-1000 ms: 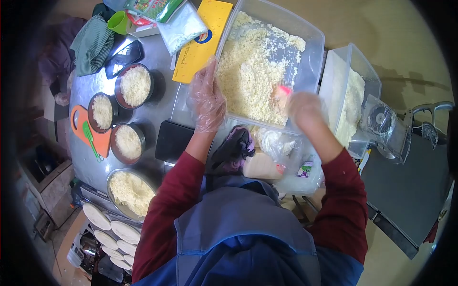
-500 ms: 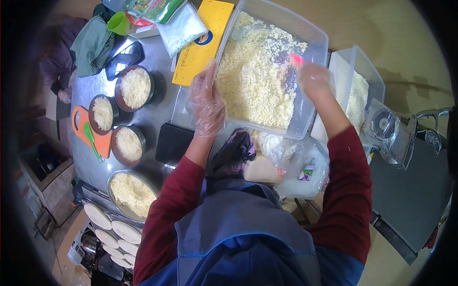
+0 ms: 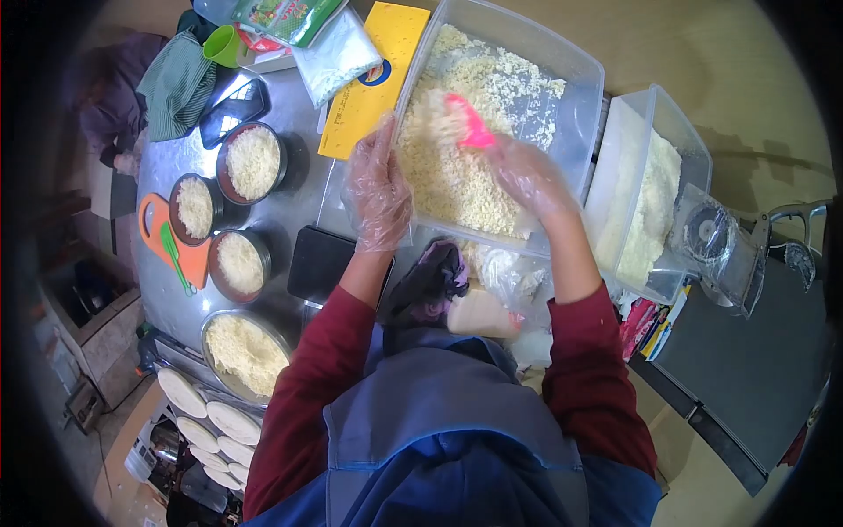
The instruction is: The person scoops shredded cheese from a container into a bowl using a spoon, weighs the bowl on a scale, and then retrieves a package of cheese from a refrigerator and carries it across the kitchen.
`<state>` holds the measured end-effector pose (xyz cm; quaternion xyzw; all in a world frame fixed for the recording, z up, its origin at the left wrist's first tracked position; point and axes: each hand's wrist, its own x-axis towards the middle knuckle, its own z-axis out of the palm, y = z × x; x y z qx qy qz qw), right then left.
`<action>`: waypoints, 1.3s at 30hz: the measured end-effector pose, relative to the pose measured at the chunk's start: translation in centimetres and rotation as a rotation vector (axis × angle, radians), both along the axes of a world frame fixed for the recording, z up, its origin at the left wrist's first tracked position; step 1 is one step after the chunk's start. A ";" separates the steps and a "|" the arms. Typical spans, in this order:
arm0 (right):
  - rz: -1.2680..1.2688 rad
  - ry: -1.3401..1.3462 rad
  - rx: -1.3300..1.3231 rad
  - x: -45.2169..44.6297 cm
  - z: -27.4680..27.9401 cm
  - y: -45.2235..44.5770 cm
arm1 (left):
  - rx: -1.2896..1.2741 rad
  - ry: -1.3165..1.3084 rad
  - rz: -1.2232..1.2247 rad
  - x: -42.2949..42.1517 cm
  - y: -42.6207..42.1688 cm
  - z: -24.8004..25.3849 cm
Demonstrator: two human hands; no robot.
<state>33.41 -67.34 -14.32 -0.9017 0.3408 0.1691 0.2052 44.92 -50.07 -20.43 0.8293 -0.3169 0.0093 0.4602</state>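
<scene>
Head view: a pink plastic scoop is grasped by the fingers of the right hand, which is covered by a clear thin glove. The scoop is held over a large, clear, rectangular plastic bin, near its middle, and pale crumbs, blurred, are seen at its tip. White crumbly food is spread over the floor of the bin, heaped more thickly toward the near left and scattered thinly at the far right.

The left hand, gloved likewise, is placed at the bin's left wall; whether its fingers are closed around the edge cannot be told. A flat yellow carton with a blue round mark is seen just beyond it, and a black square slab is set near its wrist.

On the grey metal table, three dark round pans are filled with white shreds. Two of them are placed beside an orange cutting board, on which a green-handled tool is laid.
</scene>
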 end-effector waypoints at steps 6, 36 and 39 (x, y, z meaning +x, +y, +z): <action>-0.122 -0.017 0.198 -3.9 0.0 -0.8 | -0.027 0.014 0.007 0.2 0.0 -0.2; -0.149 0.266 -0.156 -5.1 -1.0 -1.7 | -0.051 -0.022 -0.030 0.3 -0.2 0.0; -0.170 0.220 -0.192 -5.0 0.4 3.5 | -0.037 -0.024 -0.019 0.2 -0.2 0.2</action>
